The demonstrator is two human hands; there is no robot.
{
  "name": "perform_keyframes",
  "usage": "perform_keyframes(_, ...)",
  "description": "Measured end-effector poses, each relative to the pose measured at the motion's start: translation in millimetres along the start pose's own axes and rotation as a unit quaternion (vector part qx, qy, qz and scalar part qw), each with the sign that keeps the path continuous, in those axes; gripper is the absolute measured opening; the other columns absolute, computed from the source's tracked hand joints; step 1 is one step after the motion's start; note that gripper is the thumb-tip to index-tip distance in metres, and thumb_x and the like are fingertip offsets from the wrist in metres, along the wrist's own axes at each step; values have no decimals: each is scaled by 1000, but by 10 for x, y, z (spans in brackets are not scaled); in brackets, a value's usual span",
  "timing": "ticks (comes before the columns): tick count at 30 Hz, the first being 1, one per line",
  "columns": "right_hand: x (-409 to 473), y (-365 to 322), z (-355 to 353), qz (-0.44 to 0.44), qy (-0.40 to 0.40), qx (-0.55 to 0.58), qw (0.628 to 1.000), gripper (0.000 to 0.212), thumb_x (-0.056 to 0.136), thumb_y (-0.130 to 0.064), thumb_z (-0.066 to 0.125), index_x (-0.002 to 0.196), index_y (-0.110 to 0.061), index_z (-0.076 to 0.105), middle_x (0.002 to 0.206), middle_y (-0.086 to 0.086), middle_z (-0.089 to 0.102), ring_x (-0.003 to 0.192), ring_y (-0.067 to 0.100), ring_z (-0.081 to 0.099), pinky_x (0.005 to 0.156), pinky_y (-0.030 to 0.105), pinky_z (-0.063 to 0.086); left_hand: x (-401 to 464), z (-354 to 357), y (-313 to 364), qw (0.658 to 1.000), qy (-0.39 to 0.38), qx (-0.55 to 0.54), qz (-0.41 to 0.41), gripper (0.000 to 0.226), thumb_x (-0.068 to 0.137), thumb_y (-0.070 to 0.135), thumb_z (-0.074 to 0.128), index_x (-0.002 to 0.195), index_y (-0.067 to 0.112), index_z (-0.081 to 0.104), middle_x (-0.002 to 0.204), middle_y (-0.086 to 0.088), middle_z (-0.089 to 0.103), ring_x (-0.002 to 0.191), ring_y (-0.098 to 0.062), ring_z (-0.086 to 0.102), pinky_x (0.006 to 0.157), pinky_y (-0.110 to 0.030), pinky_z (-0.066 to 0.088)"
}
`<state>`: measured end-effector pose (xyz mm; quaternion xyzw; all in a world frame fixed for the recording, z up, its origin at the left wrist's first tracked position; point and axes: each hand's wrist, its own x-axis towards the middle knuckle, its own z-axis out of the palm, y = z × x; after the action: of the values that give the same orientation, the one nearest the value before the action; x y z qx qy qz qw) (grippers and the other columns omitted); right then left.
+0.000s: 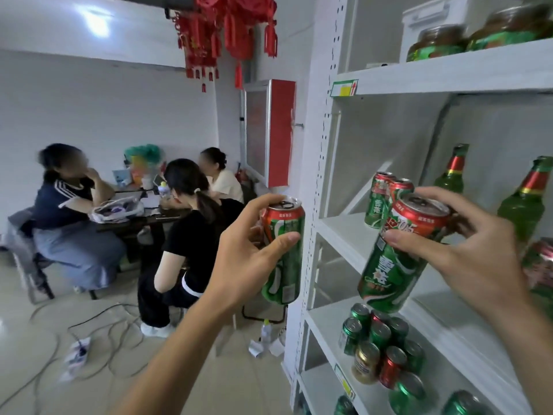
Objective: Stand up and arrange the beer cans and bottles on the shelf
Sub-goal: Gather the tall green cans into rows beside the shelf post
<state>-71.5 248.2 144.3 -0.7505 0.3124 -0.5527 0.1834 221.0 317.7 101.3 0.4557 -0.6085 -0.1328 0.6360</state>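
Observation:
My left hand (248,253) grips a tall green and red beer can (287,265) upright, left of the white shelf unit (338,235). My right hand (466,244) holds a second green beer can (392,274) by its top rim, tilted, in front of the middle shelf. Two green cans (378,202) stand at the back left of that shelf. Two green glass bottles (520,208) with red and gold neck foil stand further right. On the shelf below, several small cans (380,345) stand clustered.
Jars with green labels (437,43) sit on the top shelf. Three people sit at a cluttered table (143,217) at the left. Cables (98,327) and a power strip lie on the tiled floor. Red paper lanterns (227,31) hang overhead. A red wall cabinet (269,133) is mounted beside the shelf.

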Motion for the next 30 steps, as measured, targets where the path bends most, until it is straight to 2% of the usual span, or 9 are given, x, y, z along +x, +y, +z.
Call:
perform_keyframes(4, 198, 248, 172, 0, -11, 27, 1000, 61, 56, -48, 91, 114, -51, 70, 109, -31, 72, 99, -6, 70, 73, 10, 57, 146, -65, -154, 1000, 8, 15, -2, 47, 92, 26, 80, 135, 30, 61, 123, 8, 73, 111, -15, 73, 91, -31, 61)
perform_keyframes(8, 441, 460, 387, 15, -9, 41, 999, 66, 56, -51, 95, 117, -45, 71, 111, -24, 74, 100, -1, 72, 82, 32, 61, 357, -174, -331, 1000, 7, 17, -4, 47, 92, 25, 80, 135, 32, 60, 123, 6, 73, 110, -17, 74, 90, -32, 61)
perform_keyframes(10, 565, 557, 502, 25, -9, 36, 999, 67, 56, -52, 95, 118, -43, 72, 112, -21, 74, 101, 0, 72, 84, 38, 62, 498, -220, -450, 1000, 7, 16, -4, 48, 92, 24, 81, 134, 33, 60, 122, 7, 74, 109, -17, 74, 90, -31, 61)
perform_keyframes(15, 789, 722, 736, 46, 19, 26, 998, 67, 56, -44, 94, 119, -37, 73, 109, -19, 75, 98, 1, 73, 81, 32, 64, 894, -277, -799, 1000, -17, -13, 0, 49, 92, 22, 81, 136, 30, 61, 122, 5, 73, 109, -18, 74, 87, -26, 60)
perform_keyframes(19, 971, 853, 906, 68, 30, 17, 997, 69, 55, -45, 94, 120, -40, 72, 110, -22, 74, 99, -1, 72, 82, 39, 63, 1237, -279, -1115, 998, -41, -39, 14, 49, 92, 23, 80, 136, 27, 61, 124, 3, 73, 110, -17, 74, 91, -33, 61)
perform_keyframes(22, 1122, 971, 1036, 83, 39, 4, 996, 68, 56, -41, 95, 121, -39, 72, 111, -15, 76, 100, 5, 74, 88, 43, 62, 1484, -229, -1374, 997, -51, -62, 11, 49, 91, 19, 81, 136, 22, 62, 122, -1, 73, 108, -20, 74, 91, -35, 61)
perform_keyframes(25, 1311, 1132, 1159, 102, 46, -1, 994, 69, 54, -38, 96, 119, -37, 73, 111, -11, 77, 101, 10, 75, 91, 46, 61, 1751, -143, -1644, 995, -67, -71, 2, 47, 90, 17, 82, 132, 26, 63, 123, 1, 73, 108, -21, 74, 92, -37, 61)
perform_keyframes(28, 1521, 1341, 1257, 115, 67, -3, 991, 70, 47, -42, 95, 114, -37, 75, 107, -13, 78, 97, 10, 76, 91, 44, 61, 2063, -55, -1913, 993, -85, -82, 4, 46, 89, 22, 82, 130, 31, 63, 120, 1, 73, 107, -22, 74, 89, -34, 61)
perform_keyframes(30, 1660, 1481, 1311, 120, 73, -12, 990, 72, 46, -44, 94, 115, -39, 74, 105, -18, 77, 94, 6, 76, 86, 37, 63, 2267, 15, -2080, 992, -87, -87, 0, 46, 87, 30, 83, 129, 34, 63, 120, 2, 74, 108, -23, 74, 91, -37, 62)
